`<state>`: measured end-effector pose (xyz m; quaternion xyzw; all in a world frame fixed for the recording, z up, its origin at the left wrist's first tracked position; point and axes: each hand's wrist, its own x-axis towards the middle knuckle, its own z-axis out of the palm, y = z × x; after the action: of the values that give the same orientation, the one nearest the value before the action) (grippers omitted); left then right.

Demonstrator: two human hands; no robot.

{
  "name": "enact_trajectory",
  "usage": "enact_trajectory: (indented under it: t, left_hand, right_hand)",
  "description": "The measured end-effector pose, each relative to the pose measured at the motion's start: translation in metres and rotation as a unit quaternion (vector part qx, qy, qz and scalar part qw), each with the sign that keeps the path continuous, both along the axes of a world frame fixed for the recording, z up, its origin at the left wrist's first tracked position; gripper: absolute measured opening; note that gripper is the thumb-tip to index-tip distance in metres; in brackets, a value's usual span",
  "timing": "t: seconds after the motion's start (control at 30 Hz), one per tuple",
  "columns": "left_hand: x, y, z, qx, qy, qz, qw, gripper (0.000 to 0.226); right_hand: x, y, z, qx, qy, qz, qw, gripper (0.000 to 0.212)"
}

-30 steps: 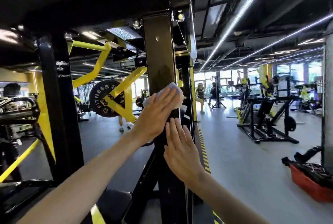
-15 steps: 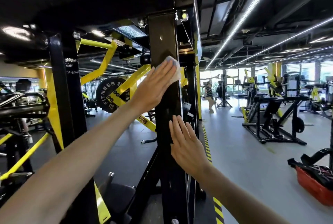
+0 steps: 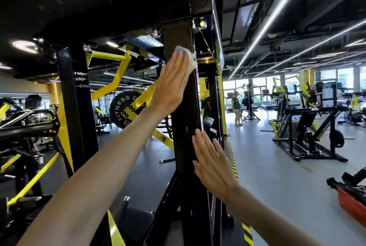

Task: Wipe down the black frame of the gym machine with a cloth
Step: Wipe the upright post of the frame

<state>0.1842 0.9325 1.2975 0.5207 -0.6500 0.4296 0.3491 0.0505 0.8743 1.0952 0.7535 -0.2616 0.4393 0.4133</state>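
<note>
The black frame post point(image 3: 184, 119) stands upright, its long axis running from the floor to the overhead beam. The left hand point(image 3: 170, 87), fingers straight, presses a pale cloth point(image 3: 189, 58) flat against its upper face. The right hand point(image 3: 213, 166) rests open-palmed on the post's right edge, lower down.

Commercial gym: FITNESS-marked weight plate point(image 3: 122, 109) just lower-left of left hand point(image 3: 170, 87), yellow-black strength machines point(image 3: 309, 127) far right.
</note>
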Motion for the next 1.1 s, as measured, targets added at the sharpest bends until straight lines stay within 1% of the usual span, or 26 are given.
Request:
enact_trajectory:
  t: [0.07,0.1,0.13,0.23,0.27,0.3,0.43,0.5,0.53,0.63,0.67,0.7,0.8,0.83,0.9,0.93,1.0,1.07,1.1]
  left_hand:
    - [-0.01,-0.005,0.015,-0.032,0.046,-0.002,0.998,0.055]
    - [-0.012,-0.008,0.01,-0.037,0.051,0.007,0.998,0.056]
    - [-0.012,-0.008,-0.001,-0.03,0.037,0.018,0.999,0.056]
    - [0.004,-0.002,-0.032,0.018,-0.081,0.039,0.996,0.056]
    - [0.011,-0.001,-0.027,0.031,-0.103,0.035,0.994,0.055]
    - [0.013,0.0,-0.012,0.033,-0.105,0.033,0.993,0.054]
    - [-0.001,-0.001,0.066,-0.025,-0.003,0.017,1.0,0.055]
    - [-0.007,-0.004,0.071,-0.036,0.004,0.016,0.999,0.057]
    - [-0.007,-0.002,0.062,-0.027,-0.011,0.015,0.999,0.057]
    - [0.008,0.005,0.02,0.017,-0.112,0.007,0.993,0.058]
    - [0.015,0.005,0.02,0.027,-0.123,-0.001,0.992,0.056]
    - [0.017,0.006,0.028,0.028,-0.109,-0.004,0.994,0.055]
    - [0.002,-0.001,0.06,-0.026,0.006,-0.016,1.0,0.054]
    - [-0.006,-0.006,0.063,-0.045,0.043,-0.023,0.998,0.055]
    - [-0.021,-0.014,0.043,-0.067,0.103,-0.021,0.992,0.056]
    - [-0.024,-0.015,0.025,-0.07,0.111,-0.014,0.991,0.057]
    - [-0.02,-0.014,-0.004,-0.062,0.092,-0.006,0.994,0.058]
    - [-0.014,-0.014,0.004,-0.063,0.084,-0.016,0.994,0.057]
    - [-0.015,-0.015,0.02,-0.069,0.099,-0.022,0.992,0.057]
  right_hand:
    - [0.007,0.003,0.011,0.028,-0.018,0.02,0.999,0.063]
    - [0.009,0.005,0.011,0.035,-0.024,0.032,0.999,0.062]
    - [0.011,0.006,0.01,0.037,-0.028,0.04,0.998,0.061]
    - [0.008,0.004,0.008,0.036,-0.021,0.049,0.998,0.06]
    - [0.005,0.003,0.01,0.034,-0.011,0.051,0.998,0.06]
    - [0.003,0.002,0.012,0.03,-0.001,0.05,0.998,0.059]
    - [-0.004,-0.003,0.016,0.02,0.021,0.051,0.998,0.056]
    - [-0.003,-0.003,0.015,0.017,0.015,0.057,0.998,0.056]
    - [-0.002,-0.003,0.014,0.021,0.012,0.062,0.998,0.056]
    - [0.0,-0.002,0.014,0.032,0.004,0.075,0.997,0.056]
    - [0.0,-0.002,0.015,0.035,0.005,0.071,0.997,0.055]
    - [-0.001,-0.001,0.016,0.037,0.008,0.066,0.997,0.056]
    - [-0.003,-0.001,0.016,0.038,0.017,0.062,0.997,0.056]
    - [-0.003,-0.001,0.016,0.038,0.014,0.062,0.997,0.056]
    - [-0.003,0.001,0.016,0.045,0.012,0.068,0.997,0.056]
    - [-0.003,0.002,0.017,0.046,0.009,0.072,0.996,0.056]
    - [-0.004,0.004,0.02,0.042,0.004,0.078,0.996,0.055]
    - [-0.005,0.004,0.021,0.04,0.009,0.077,0.996,0.055]
    - [-0.005,0.004,0.022,0.038,0.013,0.074,0.996,0.055]
